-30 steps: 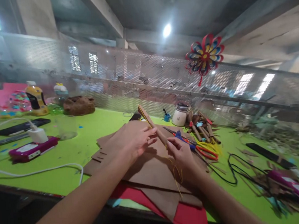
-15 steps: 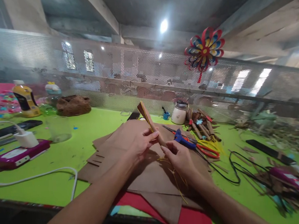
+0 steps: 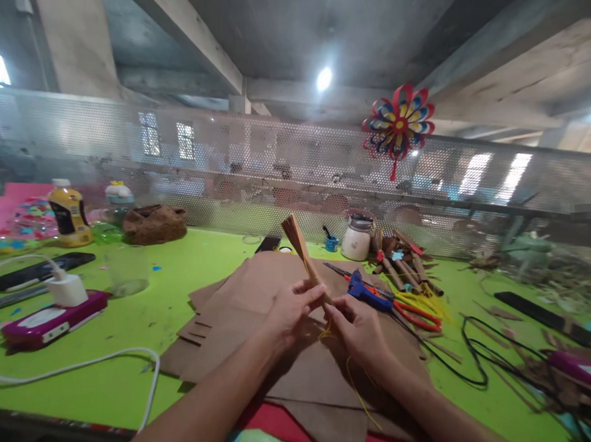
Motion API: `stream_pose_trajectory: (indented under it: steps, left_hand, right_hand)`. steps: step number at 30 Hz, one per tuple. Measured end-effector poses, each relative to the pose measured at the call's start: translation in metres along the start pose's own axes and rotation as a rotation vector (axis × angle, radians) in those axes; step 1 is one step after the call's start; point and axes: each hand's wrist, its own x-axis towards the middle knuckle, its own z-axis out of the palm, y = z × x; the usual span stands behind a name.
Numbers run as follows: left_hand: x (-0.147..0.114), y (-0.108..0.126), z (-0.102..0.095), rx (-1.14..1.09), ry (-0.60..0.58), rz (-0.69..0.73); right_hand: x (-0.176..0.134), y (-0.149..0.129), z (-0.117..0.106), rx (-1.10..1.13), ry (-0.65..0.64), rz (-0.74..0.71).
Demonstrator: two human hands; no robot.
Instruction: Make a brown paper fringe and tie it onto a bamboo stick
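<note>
A narrow, pleated bundle of brown paper (image 3: 295, 238) stands tilted up and to the left above the table, its upper end slightly fanned. My left hand (image 3: 297, 309) is closed around its lower half, thumb and fingers pressed on it. At the lower end, my right hand (image 3: 358, 324) pinches the bundle; its fingertips almost meet the left hand. Thin yellow string (image 3: 354, 384) runs along the bundle and hangs loose below the right hand. Beneath both hands lies a stack of brown paper sheets (image 3: 245, 304), some with slits cut in the left edge.
Right of the stack lie a blue glue gun (image 3: 368, 292) with a black cord and orange-handled scissors (image 3: 421, 318). Brown paper rolls (image 3: 401, 268) and a white jar (image 3: 357, 238) stand behind. At left are a clear cup (image 3: 128, 274), a purple power bank (image 3: 56, 320) and white cable (image 3: 108, 357).
My left hand has slid down the bundle towards my right hand, leaving more of the upper pleats showing. The whole scene sits a little lower in view.
</note>
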Motion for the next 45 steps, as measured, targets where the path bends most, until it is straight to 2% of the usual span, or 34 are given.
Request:
stream_pose_trajectory:
  steps: [6,11,18,27,34,37,40,45]
  left_hand:
    - [-0.001,0.003,0.001,0.022,0.073,-0.005]
    - [-0.003,0.007,0.002,0.079,0.082,0.055]
    - [-0.003,0.007,0.002,0.109,0.084,0.069]
    - [-0.008,0.007,0.007,0.135,0.031,0.028]
    - [-0.004,0.010,-0.003,0.057,-0.026,0.016]
    - [-0.002,0.011,-0.008,0.032,-0.049,0.003]
    - [-0.002,0.010,-0.008,0.003,-0.073,0.010]
    - [-0.005,0.011,-0.004,0.011,-0.151,0.041]
  right_hand:
    - [0.000,-0.001,0.004,0.072,-0.094,0.071]
    - [-0.004,-0.009,0.003,0.013,-0.132,0.041]
    - [-0.005,-0.013,0.003,-0.049,-0.097,0.034]
    - [-0.012,-0.014,0.001,-0.253,-0.004,-0.080]
    - [-0.003,-0.012,-0.005,-0.135,0.031,-0.015]
    - [-0.001,-0.009,-0.007,0.006,-0.129,0.046]
    - [-0.002,-0.010,-0.006,0.037,-0.311,0.127]
    - [-0.007,-0.017,-0.002,0.061,-0.387,0.126]
